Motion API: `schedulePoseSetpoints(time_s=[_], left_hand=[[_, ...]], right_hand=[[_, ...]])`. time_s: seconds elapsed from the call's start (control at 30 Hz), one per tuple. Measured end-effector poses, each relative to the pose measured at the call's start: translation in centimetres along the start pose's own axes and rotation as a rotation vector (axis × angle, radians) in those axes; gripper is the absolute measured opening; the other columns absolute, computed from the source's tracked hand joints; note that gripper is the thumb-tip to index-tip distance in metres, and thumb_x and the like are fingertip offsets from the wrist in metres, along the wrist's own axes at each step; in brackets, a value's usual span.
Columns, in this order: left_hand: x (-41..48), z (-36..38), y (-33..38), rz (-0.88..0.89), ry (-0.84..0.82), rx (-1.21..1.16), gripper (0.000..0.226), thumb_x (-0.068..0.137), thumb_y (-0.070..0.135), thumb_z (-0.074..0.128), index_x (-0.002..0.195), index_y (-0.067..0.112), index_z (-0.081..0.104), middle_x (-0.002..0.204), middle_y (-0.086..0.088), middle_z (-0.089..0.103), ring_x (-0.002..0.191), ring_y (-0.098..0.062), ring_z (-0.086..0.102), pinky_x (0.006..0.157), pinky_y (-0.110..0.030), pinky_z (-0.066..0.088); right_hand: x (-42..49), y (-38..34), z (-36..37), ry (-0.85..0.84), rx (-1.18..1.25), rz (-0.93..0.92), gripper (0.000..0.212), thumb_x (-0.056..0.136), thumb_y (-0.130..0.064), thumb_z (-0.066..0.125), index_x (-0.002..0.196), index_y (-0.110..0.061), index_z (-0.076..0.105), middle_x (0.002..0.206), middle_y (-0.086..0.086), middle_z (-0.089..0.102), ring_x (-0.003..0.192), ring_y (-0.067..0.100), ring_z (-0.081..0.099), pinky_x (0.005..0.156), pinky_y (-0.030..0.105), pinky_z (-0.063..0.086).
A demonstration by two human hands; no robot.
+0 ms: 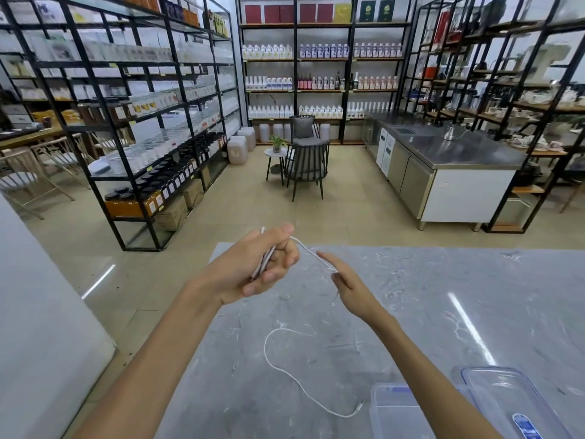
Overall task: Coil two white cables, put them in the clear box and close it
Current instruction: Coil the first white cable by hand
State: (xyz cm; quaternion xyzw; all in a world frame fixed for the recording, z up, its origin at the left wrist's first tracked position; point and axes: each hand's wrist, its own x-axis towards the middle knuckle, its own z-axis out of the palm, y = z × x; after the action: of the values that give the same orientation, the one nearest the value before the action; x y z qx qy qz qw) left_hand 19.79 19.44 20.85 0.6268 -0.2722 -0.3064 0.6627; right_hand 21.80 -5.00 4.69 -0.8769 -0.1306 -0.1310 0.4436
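My left hand (pixel 258 264) is raised above the grey marble table (pixel 443 312) and is closed around a folded bundle of one white cable (pixel 308 248). A strand of that cable runs right to my right hand (pixel 351 285), which pinches it between thumb and fingers. The second white cable (pixel 285 370) lies loose on the table in a wide curve, its plug end near the clear box (pixel 399 413). The box stands open at the lower right, partly hidden by my right forearm. Its clear lid (pixel 506 397) lies beside it on the right.
The table's left edge drops to a tiled floor. Black metal shelves full of bottles and jars line the left, back and right walls. Two dark chairs with a small round table stand in the middle, and a steel counter stands at the right.
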Motion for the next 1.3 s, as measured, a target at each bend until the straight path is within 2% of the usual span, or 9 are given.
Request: schedulePoseSetpoints(time_s=[0.2,0.33,0.43,0.5,0.6,0.83,1.0,1.17,1.3], left_hand=[[0.5,0.3,0.4,0.001,0.008,0.018,0.051,0.096,0.05,0.045,0.065,0.012,0.058,0.039,0.002,0.045,0.021,-0.006,0.029,0.029,-0.007,0.023],[1.3,0.5,-0.2,-0.033,0.062,0.046,0.053,0.093,0.059,0.047,0.066,0.015,0.059,0.042,0.003,0.046,0.022,-0.006,0.03,0.03,-0.008,0.023],[2.1,1.3,-0.8,-0.048,0.084,0.016,0.054,0.09,0.064,0.047,0.067,0.017,0.061,0.043,0.003,0.046,0.024,-0.006,0.032,0.03,-0.009,0.023],[2.6,1.7,-0.7,-0.04,0.095,-0.042,0.053,0.091,0.064,0.047,0.068,0.018,0.062,0.044,0.004,0.046,0.025,-0.006,0.034,0.029,-0.011,0.024],[2.7,2.0,-0.5,-0.067,0.097,-0.182,0.053,0.094,0.06,0.045,0.07,0.016,0.062,0.046,0.006,0.045,0.027,-0.005,0.037,0.028,-0.013,0.028],[1.4,3.2,0.7,-0.029,-0.041,-0.142,0.045,0.097,0.045,0.047,0.066,0.015,0.061,0.041,0.006,0.045,0.021,-0.003,0.029,0.025,-0.01,0.022],[0.2,2.9,1.5,-0.014,-0.037,-0.109,0.048,0.1,0.039,0.04,0.063,0.015,0.058,0.037,0.006,0.042,0.02,-0.003,0.025,0.027,-0.008,0.018],[-0.8,2.7,1.4,0.033,0.009,-0.2,0.044,0.096,0.039,0.047,0.06,0.015,0.055,0.035,0.007,0.039,0.02,-0.001,0.025,0.027,-0.012,0.008],[-1.6,1.5,2.3,0.089,0.016,-0.25,0.042,0.095,0.038,0.048,0.061,0.015,0.056,0.034,0.008,0.041,0.019,0.0,0.028,0.028,-0.012,0.008]], right_hand=[[-1.6,2.9,-0.5,-0.367,-0.239,0.345,0.092,0.081,0.021,0.034,0.153,-0.028,0.006,0.164,0.002,0.006,0.151,0.024,0.002,0.122,0.04,0.008],[-0.7,-3.0,-4.2,0.018,0.575,0.295,0.059,0.093,0.007,0.037,0.145,-0.021,0.039,0.15,0.006,0.045,0.141,0.015,0.037,0.119,0.041,0.027],[-0.8,-9.1,-5.5,-0.226,0.799,0.144,0.048,0.1,-0.042,0.037,0.144,-0.023,0.043,0.139,0.004,0.059,0.129,0.016,0.054,0.108,0.035,0.044],[-1.2,-11.5,-4.7,-0.354,0.69,0.074,0.039,0.1,-0.042,0.041,0.131,-0.023,0.055,0.111,0.007,0.072,0.093,0.021,0.07,0.084,0.031,0.057],[-1.3,-11.6,-2.8,-0.142,0.532,-0.003,0.024,0.104,-0.023,0.041,0.105,-0.021,0.065,0.06,-0.004,0.058,0.05,0.013,0.049,0.054,0.028,0.043],[0.7,-6.3,-1.8,0.137,0.038,-0.088,0.025,0.089,-0.043,0.052,0.067,-0.041,0.063,0.053,-0.013,0.052,0.052,0.003,0.05,0.056,0.015,0.036],[1.4,0.4,-2.2,0.075,-0.255,-0.039,0.023,0.098,-0.028,0.049,0.09,-0.02,0.069,0.075,-0.006,0.066,0.076,0.012,0.055,0.071,0.034,0.045],[0.3,5.1,-3.8,-0.115,-0.424,0.153,0.036,0.102,-0.02,0.041,0.136,-0.029,0.048,0.106,-0.007,0.064,0.095,0.017,0.063,0.078,0.028,0.043],[-1.5,8.3,-5.8,-0.231,-0.764,0.475,0.034,0.105,-0.027,0.03,0.136,-0.023,0.042,0.115,0.013,0.066,0.105,0.032,0.063,0.081,0.038,0.047]])
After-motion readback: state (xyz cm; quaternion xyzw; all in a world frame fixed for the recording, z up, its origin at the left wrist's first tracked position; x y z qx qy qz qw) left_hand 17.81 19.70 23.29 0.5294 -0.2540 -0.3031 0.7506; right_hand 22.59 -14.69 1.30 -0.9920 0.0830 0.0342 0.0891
